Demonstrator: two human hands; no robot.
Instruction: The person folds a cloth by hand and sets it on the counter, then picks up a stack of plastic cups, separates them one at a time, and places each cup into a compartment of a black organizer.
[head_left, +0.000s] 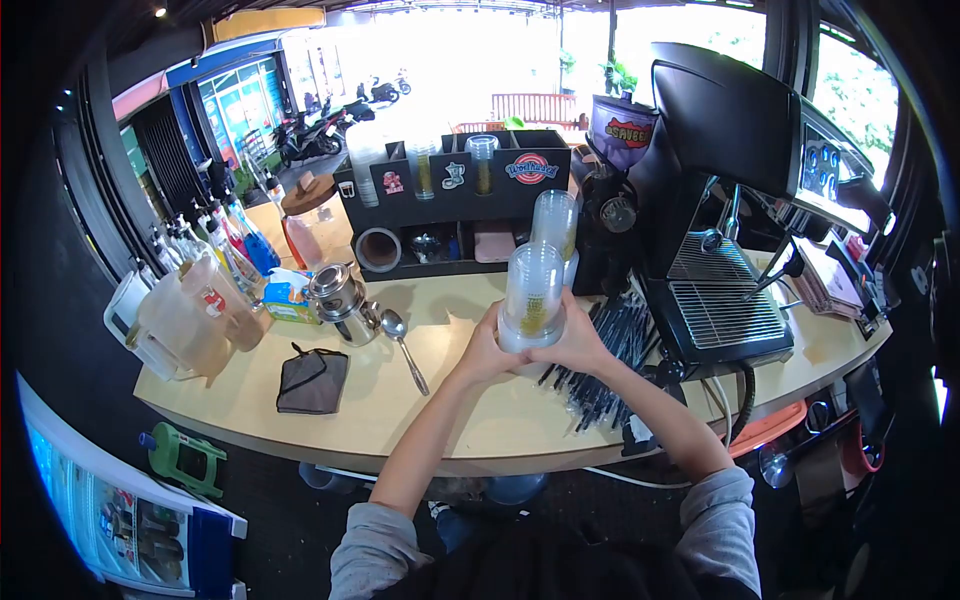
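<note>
Both my left hand (483,347) and my right hand (577,340) are wrapped round the lower part of a stack of clear plastic cups (532,290), one from each side. The cups carry a yellow-green print and stand upright, bottoms up or down I cannot tell. Just behind them rises a second stack of clear cups (556,218). To the right of my right hand lies a heap of black wrapped straws (612,350). A metal spoon (405,352) rests on the wooden counter (450,425) left of my left hand, beside a metal pot (345,302).
A black organizer (450,205) with more cups stands at the back. The espresso machine (725,300) and a grinder (612,190) occupy the right side. Leftward are a dark grey pouch (312,382), a tissue pack (290,297), plastic pitchers (180,315) and several pump bottles (258,245).
</note>
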